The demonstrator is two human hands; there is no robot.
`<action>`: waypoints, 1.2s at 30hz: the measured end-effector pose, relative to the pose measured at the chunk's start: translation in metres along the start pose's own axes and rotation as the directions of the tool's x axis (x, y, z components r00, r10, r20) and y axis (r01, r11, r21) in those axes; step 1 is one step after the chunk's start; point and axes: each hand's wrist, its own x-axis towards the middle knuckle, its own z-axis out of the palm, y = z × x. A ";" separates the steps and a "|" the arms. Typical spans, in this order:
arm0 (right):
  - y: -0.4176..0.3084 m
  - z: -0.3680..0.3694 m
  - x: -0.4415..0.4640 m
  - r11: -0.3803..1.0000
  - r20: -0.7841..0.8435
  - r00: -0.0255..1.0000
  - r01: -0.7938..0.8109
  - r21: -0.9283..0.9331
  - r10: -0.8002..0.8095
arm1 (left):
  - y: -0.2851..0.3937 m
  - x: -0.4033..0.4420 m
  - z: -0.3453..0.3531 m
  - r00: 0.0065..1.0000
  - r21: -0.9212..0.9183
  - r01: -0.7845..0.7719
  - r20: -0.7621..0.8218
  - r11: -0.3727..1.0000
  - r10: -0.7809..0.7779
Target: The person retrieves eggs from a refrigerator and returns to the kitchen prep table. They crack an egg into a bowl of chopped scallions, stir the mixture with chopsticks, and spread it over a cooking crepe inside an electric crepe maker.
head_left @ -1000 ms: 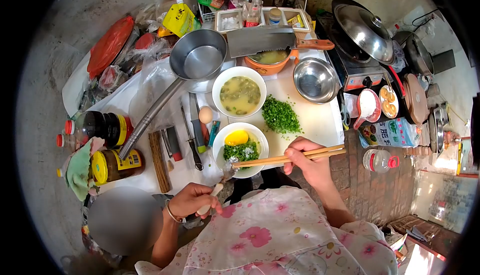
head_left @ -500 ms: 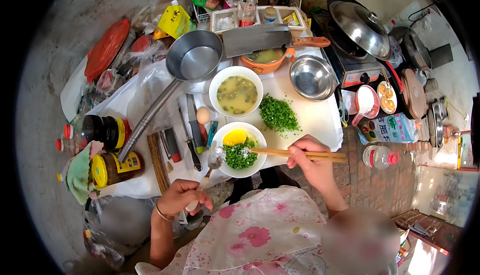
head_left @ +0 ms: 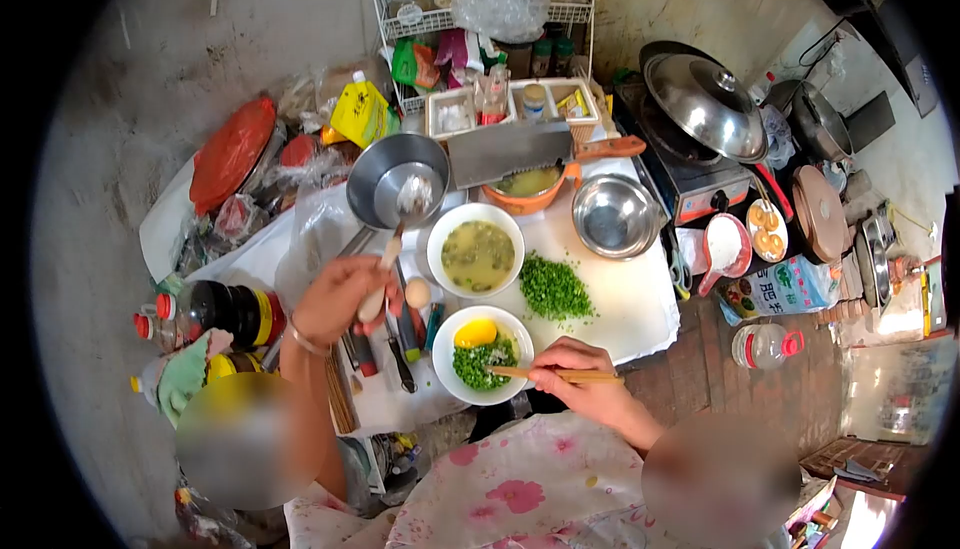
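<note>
My left hand (head_left: 350, 297) is closed round the pale handle of a spoon (head_left: 414, 199), whose bowl, with white stuff on it, is over the metal saucepan (head_left: 375, 182). Chopsticks (head_left: 560, 375) are in my right hand (head_left: 580, 381), their tips in the chopped greens of the near white bowl (head_left: 507, 396). An egg yolk (head_left: 476, 333) lies in the same bowl beside the greens. Just behind stands a second white bowl (head_left: 475, 251) of yellowish liquid with dark bits. Chopped greens (head_left: 555, 287) are heaped on the white board (head_left: 640, 319).
A cleaver (head_left: 510, 154) rests across an orange bowl (head_left: 527, 202). Right of it are a steel bowl (head_left: 613, 216) and a stove (head_left: 700, 189) with a lidded wok. Knives and an egg (head_left: 417, 294) lie near my left hand. Bottles (head_left: 225, 314) stand at the left.
My left hand has moved up and forward with the spoon, from beside the near bowl to the saucepan. The chopsticks' tips are now down in the greens. The view has tilted up.
</note>
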 end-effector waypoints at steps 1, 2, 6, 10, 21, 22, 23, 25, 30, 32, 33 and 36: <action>-0.003 -0.002 0.002 0.999 -0.012 0.999 0.029 -0.032 -0.030 | 0.007 0.018 -0.004 1.000 0.000 -0.023 0.009 1.000 0.023; -0.002 -0.004 0.003 0.999 -0.016 0.999 0.038 -0.036 -0.038 | 0.014 0.038 -0.008 0.999 -0.001 -0.043 0.018 0.999 0.043; -0.001 -0.008 0.004 0.999 -0.021 0.999 -0.036 0.026 0.037 | 0.038 0.121 -0.023 0.997 0.118 -0.074 0.004 0.990 0.074; -0.006 -0.014 0.004 0.991 -0.030 0.992 -0.121 0.053 0.123 | 0.040 0.199 -0.043 0.999 0.063 0.022 -0.028 0.998 -0.020; -0.012 -0.024 0.038 0.992 -0.067 0.995 0.062 -0.107 -0.069 | 0.026 0.218 -0.038 0.955 0.484 -0.025 -0.247 0.875 0.164; -0.011 -0.021 0.040 0.978 -0.063 0.989 0.119 -0.172 -0.132 | 0.025 0.205 -0.033 0.895 0.528 -0.112 -0.316 0.842 0.316; -0.009 -0.018 0.039 0.977 -0.056 0.989 0.123 -0.174 -0.134 | 0.025 0.190 -0.029 0.805 0.577 -0.189 -0.372 0.794 0.462; -0.006 -0.014 0.039 0.980 0.118 0.988 0.116 -0.160 -0.098 | 0.028 0.149 -0.025 0.818 0.461 -0.285 -0.339 0.840 0.464; -0.033 -0.023 0.025 0.987 0.258 0.959 0.143 -0.077 -0.119 | 0.008 0.025 -0.008 0.931 0.209 -0.257 -0.208 0.944 0.300; -0.033 -0.013 0.027 0.975 0.306 0.939 0.198 -0.100 -0.159 | -0.017 -0.007 -0.005 0.963 0.125 -0.184 -0.175 0.975 0.204; -0.030 -0.008 0.029 0.961 0.353 0.914 0.253 -0.116 -0.198 | -0.029 -0.018 -0.004 0.962 0.124 -0.191 -0.173 0.974 0.211; -0.022 -0.014 0.043 0.892 0.288 0.904 0.386 -0.234 -0.315 | -0.068 -0.039 -0.001 0.975 0.002 -0.086 -0.207 0.996 0.084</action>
